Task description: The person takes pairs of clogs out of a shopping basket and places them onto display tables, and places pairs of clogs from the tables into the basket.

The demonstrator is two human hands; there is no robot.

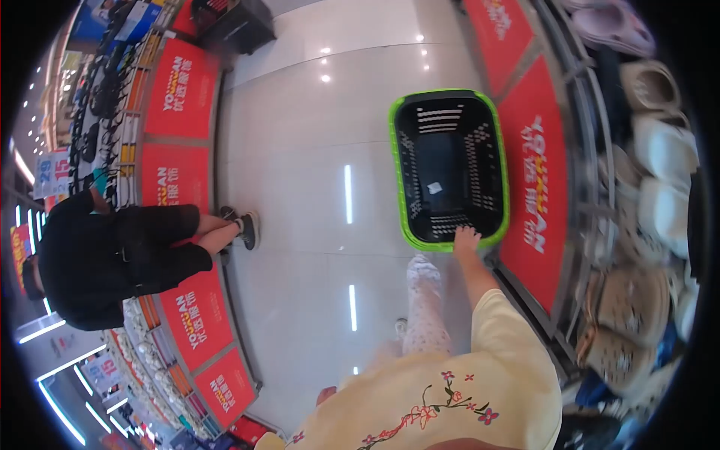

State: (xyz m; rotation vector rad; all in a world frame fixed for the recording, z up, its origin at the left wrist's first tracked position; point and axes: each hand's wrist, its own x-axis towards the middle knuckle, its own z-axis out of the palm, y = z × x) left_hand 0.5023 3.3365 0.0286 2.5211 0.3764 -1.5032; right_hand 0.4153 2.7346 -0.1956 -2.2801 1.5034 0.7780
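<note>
My right hand reaches forward with its fingers curled over the near rim of a shopping basket. This basket is black with slotted sides and a bright green rim. A small white scrap lies on its dark bottom. Of my left hand, only a little shows at the lower middle, beside my pale yellow embroidered top. The fingers of that hand are not clear, and nothing can be seen in them.
Shelves of clogs run along the right above red panels. On the left, a person in black stands facing display racks with red panels. A dark crate stands at the far left of the tiled aisle.
</note>
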